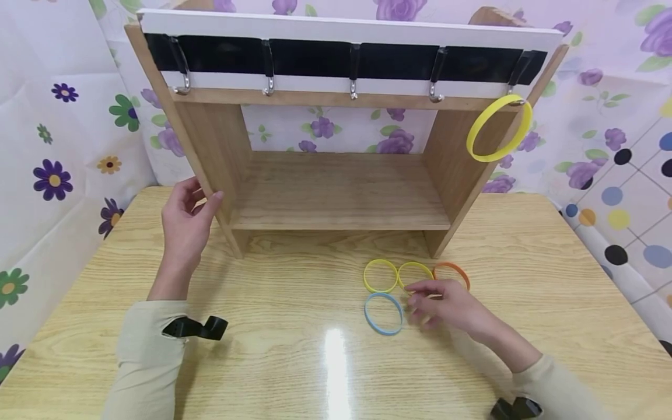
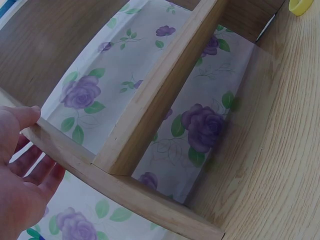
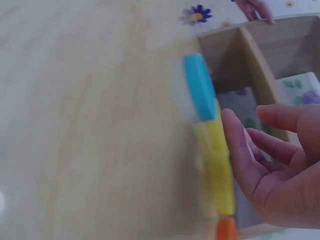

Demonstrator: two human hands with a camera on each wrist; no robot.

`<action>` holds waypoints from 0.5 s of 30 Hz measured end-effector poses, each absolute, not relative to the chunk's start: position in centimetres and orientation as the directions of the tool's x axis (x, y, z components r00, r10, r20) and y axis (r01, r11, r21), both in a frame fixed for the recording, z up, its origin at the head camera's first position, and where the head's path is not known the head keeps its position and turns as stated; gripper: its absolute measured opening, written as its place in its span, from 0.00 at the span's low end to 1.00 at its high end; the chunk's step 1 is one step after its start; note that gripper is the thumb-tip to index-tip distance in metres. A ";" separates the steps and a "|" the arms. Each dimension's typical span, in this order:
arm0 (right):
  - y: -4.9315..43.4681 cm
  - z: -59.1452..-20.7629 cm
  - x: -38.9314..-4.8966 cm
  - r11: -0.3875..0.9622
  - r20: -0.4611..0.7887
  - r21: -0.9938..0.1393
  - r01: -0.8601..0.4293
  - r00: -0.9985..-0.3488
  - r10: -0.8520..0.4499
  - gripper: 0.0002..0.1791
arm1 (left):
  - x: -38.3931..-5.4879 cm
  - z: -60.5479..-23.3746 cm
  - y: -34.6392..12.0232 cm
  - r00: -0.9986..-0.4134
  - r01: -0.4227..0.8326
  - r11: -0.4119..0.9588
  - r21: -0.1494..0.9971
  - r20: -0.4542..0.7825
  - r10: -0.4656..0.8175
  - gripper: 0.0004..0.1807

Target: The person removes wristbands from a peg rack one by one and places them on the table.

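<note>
My left hand (image 1: 190, 219) grips the left side panel of a wooden shelf rack (image 1: 341, 198), thumb on its front edge and fingers round the outer side. Relaxed and holding nothing, my right hand (image 1: 448, 306) hovers near several thin wristbands lying flat on the table. Two yellow wristbands lie side by side, the left one (image 1: 365, 277) and the right one (image 1: 416, 263). An orange wristband (image 1: 468, 280) is partly hidden behind the right hand. Below the yellow pair lies a blue wristband (image 1: 385, 333). Another yellow wristband (image 1: 490, 158) hangs from the rack's rightmost hook.
A black strip (image 1: 310, 58) with several metal hooks runs along the rack's white top board (image 1: 346, 23). The rack stands on a wood-grain table (image 1: 283, 350). Flower-patterned cloth (image 1: 63, 134) covers the walls behind and at the left.
</note>
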State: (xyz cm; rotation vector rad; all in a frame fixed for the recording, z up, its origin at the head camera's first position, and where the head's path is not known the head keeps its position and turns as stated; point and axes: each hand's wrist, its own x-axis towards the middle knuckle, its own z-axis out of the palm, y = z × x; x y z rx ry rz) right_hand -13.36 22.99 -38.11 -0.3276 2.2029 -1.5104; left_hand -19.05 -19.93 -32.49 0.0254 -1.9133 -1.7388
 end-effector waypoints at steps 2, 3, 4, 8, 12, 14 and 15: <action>23.3 -37.4 -13.6 0.369 -0.205 -0.928 0.041 -0.886 -0.417 0.23 | -19.1 -32.5 -19.9 -0.849 0.344 0.160 0.925 0.379 -0.367 0.18; 23.4 -37.0 -13.7 0.368 -0.195 -0.929 0.035 -0.891 -0.409 0.23 | -19.1 -32.5 -19.9 -0.849 0.347 0.159 0.924 0.381 -0.366 0.18; 23.6 -36.5 -13.9 0.368 -0.183 -0.930 0.022 -0.895 -0.408 0.22 | -19.1 -32.5 -19.9 -0.848 0.349 0.157 0.924 0.382 -0.367 0.18; 24.1 -34.7 -14.6 0.367 -0.156 -0.930 0.003 -0.908 -0.390 0.22 | -19.0 -32.5 -20.0 -0.844 0.361 0.151 0.920 0.391 -0.367 0.17; 24.6 -32.9 -15.2 0.355 -0.109 -0.934 -0.038 -0.917 -0.383 0.21 | -19.1 -32.6 -20.0 -0.842 0.365 0.149 0.919 0.394 -0.368 0.17; 24.8 -32.0 -15.5 0.350 -0.067 -0.934 -0.074 -0.924 -0.375 0.21 | -19.1 -32.6 -20.0 -0.844 0.361 0.155 0.920 0.393 -0.365 0.17; 24.9 -31.6 -15.7 0.345 -0.048 -0.934 -0.089 -0.928 -0.368 0.21 | -19.1 -32.6 -20.0 -0.845 0.359 0.158 0.920 0.392 -0.364 0.17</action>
